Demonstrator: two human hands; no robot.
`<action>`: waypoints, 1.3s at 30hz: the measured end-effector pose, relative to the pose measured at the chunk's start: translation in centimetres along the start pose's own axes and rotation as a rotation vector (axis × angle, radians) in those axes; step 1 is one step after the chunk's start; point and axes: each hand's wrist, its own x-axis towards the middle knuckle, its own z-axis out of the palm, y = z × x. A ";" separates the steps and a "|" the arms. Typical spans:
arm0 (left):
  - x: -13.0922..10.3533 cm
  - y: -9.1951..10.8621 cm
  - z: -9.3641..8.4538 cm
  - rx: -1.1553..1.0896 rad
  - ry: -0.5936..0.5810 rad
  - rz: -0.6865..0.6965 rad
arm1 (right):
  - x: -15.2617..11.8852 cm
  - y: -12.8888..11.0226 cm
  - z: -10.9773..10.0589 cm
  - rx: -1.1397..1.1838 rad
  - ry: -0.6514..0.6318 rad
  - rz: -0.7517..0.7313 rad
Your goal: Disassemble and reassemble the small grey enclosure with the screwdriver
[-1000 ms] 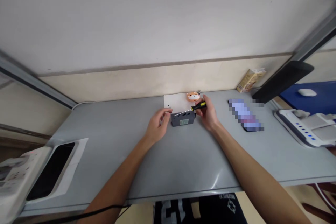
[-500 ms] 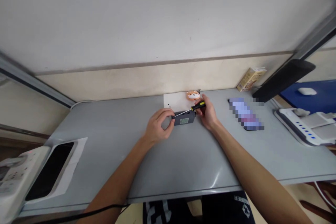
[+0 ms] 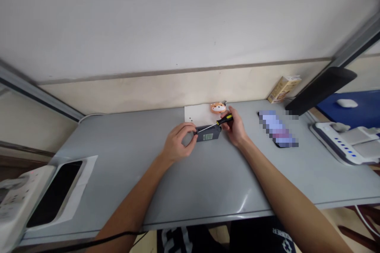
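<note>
A small dark grey box with vent slots and a pale green label stands on the table. My left hand is closed on its left end, thumb in front and fingers on top. In my right hand is a screwdriver with a black and yellow handle, slanting down to the left. Its thin metal shaft runs over the box's slots, and the tip is at the left end near my left fingertips. Whether the tip sits in a screw is too small to tell.
Behind the box lies white paper with small dark specks, beside an orange animal-faced case. A phone with a blurred screen and a power strip are on the right. A dark phone lies left. A carton stands by the wall.
Almost nothing differs. Both hands, the box and the screwdriver hold the same pose; the view has shifted very slightly.
</note>
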 end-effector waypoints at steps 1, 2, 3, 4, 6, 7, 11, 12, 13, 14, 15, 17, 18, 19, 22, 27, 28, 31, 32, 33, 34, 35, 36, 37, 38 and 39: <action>0.0 0.0 0.0 -0.003 -0.004 0.000 | 0.0 0.0 0.0 -0.002 -0.005 0.002; 0.0 0.0 0.0 -0.002 -0.007 0.001 | 0.0 0.0 0.0 -0.003 -0.012 0.005; 0.0 0.0 0.1 -0.002 -0.009 0.003 | 0.0 0.1 0.0 -0.003 -0.017 0.008; 0.0 0.0 0.0 -0.004 -0.010 0.007 | 0.0 0.1 0.0 -0.003 -0.022 0.010; 0.1 0.1 0.0 -0.009 -0.013 0.008 | -0.1 0.1 0.0 -0.006 -0.023 0.010; 0.1 0.1 -0.1 -0.015 -0.017 0.006 | -0.1 0.1 0.0 -0.009 -0.022 0.010; 0.3 0.4 -0.3 -0.037 -0.049 -0.018 | -0.1 0.1 0.1 -0.019 -0.009 0.006; 0.3 0.5 -0.4 -0.044 -0.058 -0.027 | -0.1 0.1 0.1 -0.017 -0.008 0.006; 0.4 0.6 -0.4 -0.053 -0.067 -0.037 | -0.1 0.1 0.1 -0.013 -0.009 0.006; 0.4 0.7 -0.5 -0.063 -0.073 -0.045 | -0.1 0.1 0.1 -0.009 -0.011 0.007; 0.4 0.7 -0.5 -0.073 -0.078 -0.051 | -0.1 0.2 0.1 -0.005 -0.014 0.010; 0.5 0.8 -0.5 -0.086 -0.083 -0.060 | -0.1 0.2 0.1 0.005 -0.018 0.018; 0.5 0.8 -0.4 -0.088 -0.083 -0.061 | -0.2 0.2 0.1 0.010 -0.017 0.021; 0.5 0.7 -0.4 -0.088 -0.081 -0.059 | -0.2 0.2 0.1 0.016 -0.014 0.023; 0.5 0.6 -0.3 -0.090 -0.066 -0.047 | -0.3 0.0 0.2 0.042 0.000 0.028; 0.4 0.5 -0.3 -0.095 -0.069 -0.042 | -0.5 -0.2 0.4 0.071 -0.008 0.043; 0.4 0.5 -0.3 -0.098 -0.066 -0.035 | -0.5 -0.3 0.5 0.074 -0.008 0.044; 0.4 0.5 -0.3 -0.100 -0.061 -0.021 | -0.5 -0.3 0.6 0.062 0.005 0.043; 0.4 0.5 -0.3 -0.099 -0.060 -0.018 | -0.6 -0.3 0.6 0.054 0.008 0.042; 0.4 0.4 -0.3 -0.098 -0.059 -0.017 | -0.5 -0.3 0.6 0.046 0.011 0.041; 0.4 0.4 -0.3 -0.093 -0.057 -0.017 | -0.5 -0.2 0.6 0.041 0.012 0.039; 0.4 0.4 -0.3 -0.088 -0.055 -0.016 | -0.5 -0.2 0.6 0.036 0.013 0.037; 0.4 0.4 -0.2 -0.082 -0.051 -0.013 | -0.5 -0.1 0.5 0.033 0.013 0.036; 0.4 0.4 -0.2 -0.078 -0.047 -0.007 | -0.5 -0.1 0.5 0.029 0.011 0.036; 0.4 0.4 -0.2 -0.074 -0.042 0.002 | -0.4 -0.1 0.5 0.025 0.010 0.038; 0.4 0.4 -0.2 -0.071 -0.036 0.013 | -0.4 0.0 0.4 0.024 0.009 0.040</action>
